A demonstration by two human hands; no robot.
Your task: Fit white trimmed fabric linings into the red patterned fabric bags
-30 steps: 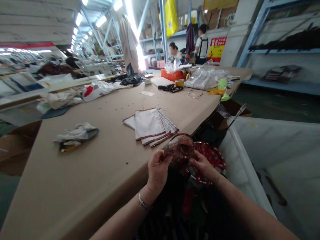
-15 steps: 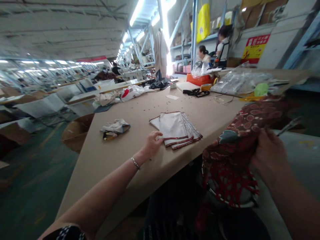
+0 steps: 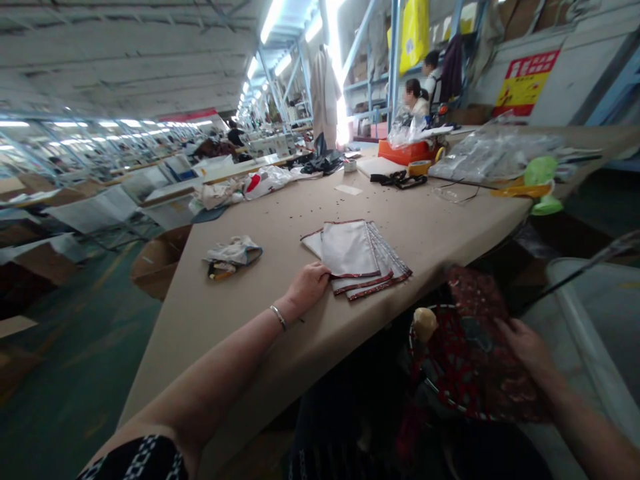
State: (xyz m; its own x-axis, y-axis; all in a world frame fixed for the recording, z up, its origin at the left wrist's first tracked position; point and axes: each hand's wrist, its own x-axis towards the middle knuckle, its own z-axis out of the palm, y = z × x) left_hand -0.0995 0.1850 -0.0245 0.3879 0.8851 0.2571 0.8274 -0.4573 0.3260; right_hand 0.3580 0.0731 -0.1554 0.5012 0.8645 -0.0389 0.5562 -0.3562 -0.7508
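Note:
On the table, a fanned stack of white cloth pieces (image 3: pixel 350 248) with dark red printed edging lies near the front edge. My left hand (image 3: pixel 309 285), fingers curled, pinches the near left corner of the top piece. To the right, below table level, my right hand (image 3: pixel 525 350) grips a dark red-brown patterned fabric (image 3: pixel 493 340), its folds blurred and dim. The fabric hangs over a round rimmed frame with red cords (image 3: pixel 435 373). A pale yellowish lump (image 3: pixel 425 324) sits at that rim.
Left of the stack lies a crumpled cloth bundle (image 3: pixel 233 255). Farther back are black straps (image 3: pixel 397 179), a tape roll (image 3: pixel 419 167), an orange box (image 3: pixel 400 152) and clear plastic bags (image 3: pixel 500 150). A cardboard box (image 3: pixel 159 261) stands beside the table; people sit behind.
My right hand has lowered the patterned fabric from beside the table edge to over the round frame, and the pale lump now shows. My left hand stays at the stack's corner.

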